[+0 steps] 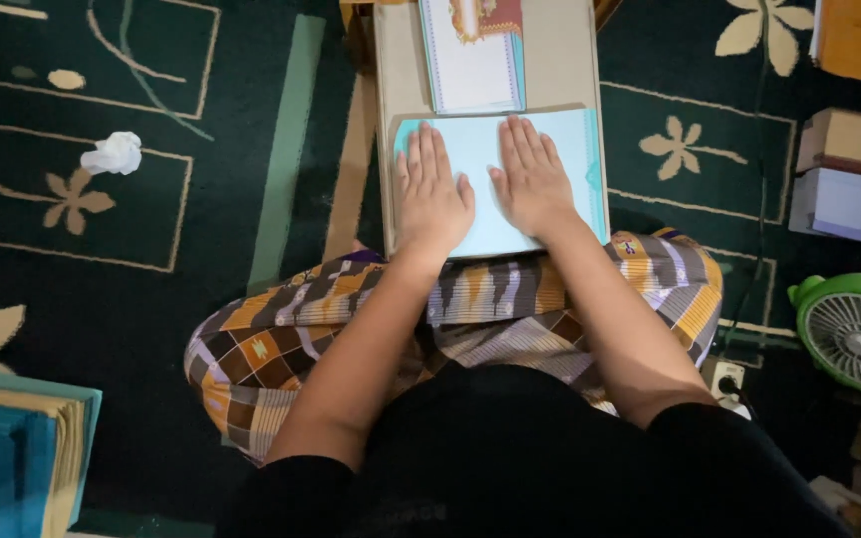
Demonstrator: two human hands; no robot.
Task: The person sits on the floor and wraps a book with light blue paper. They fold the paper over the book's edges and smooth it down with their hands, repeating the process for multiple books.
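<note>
Pale blue paper (480, 189) lies on a flat cardboard board (560, 60) that rests across the seated person's lap, and both hands press flat on it. Left hand (433, 194) is spread open, palm down, fingers together and pointing away from the body, covering the left part of the sheet. Right hand (530, 179) lies the same way just beside it, thumbs nearly meeting, neither hand gripping anything. Farther up the board, just beyond the fingertips, sits a white booklet (472, 55) with a patterned edge and a red and gold ornament at its top.

Legs are crossed under the board in a patterned cloth (271, 349) of orange, brown, purple and grey checks. Underneath spreads a dark green carpet (151, 249) with cream flower motifs. A crumpled white tissue (112, 152) lies on the carpet well to the left. At the lower left corner stands a stack of teal-covered sheets (12, 458). To the right, a small green fan (854, 334) lies near some boxes (849, 174), with a white power strip (727, 377) close by the knee.
</note>
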